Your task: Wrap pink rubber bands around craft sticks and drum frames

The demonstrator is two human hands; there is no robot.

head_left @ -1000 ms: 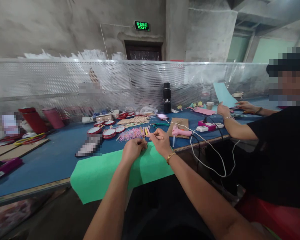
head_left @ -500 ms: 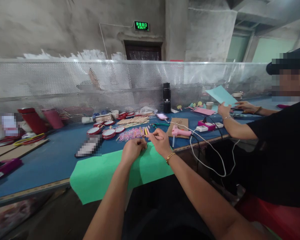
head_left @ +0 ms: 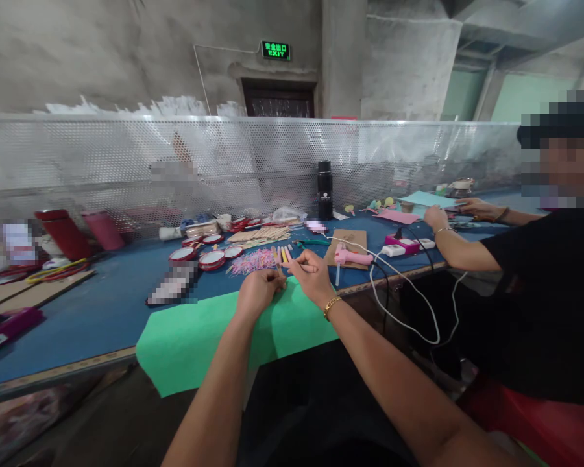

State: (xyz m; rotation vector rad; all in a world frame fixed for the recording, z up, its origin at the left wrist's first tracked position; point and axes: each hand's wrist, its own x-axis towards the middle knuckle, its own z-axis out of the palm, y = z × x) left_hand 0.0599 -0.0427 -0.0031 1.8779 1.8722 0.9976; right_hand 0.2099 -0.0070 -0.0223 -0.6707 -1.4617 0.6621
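My left hand (head_left: 261, 291) and right hand (head_left: 314, 275), fingers bent in, are close together above the green sheet (head_left: 199, 337) overhanging the tabletop (head_left: 107, 311); I cannot tell what, if anything, either grips. The pink glue gun (head_left: 355, 257) is to their right.

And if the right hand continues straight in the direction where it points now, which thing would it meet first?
Probably the short coloured sticks, which appear just beyond the fingertips of the right hand, though the depth there is hard to judge.

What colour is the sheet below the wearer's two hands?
The sheet is bright green, best seen in the head view.
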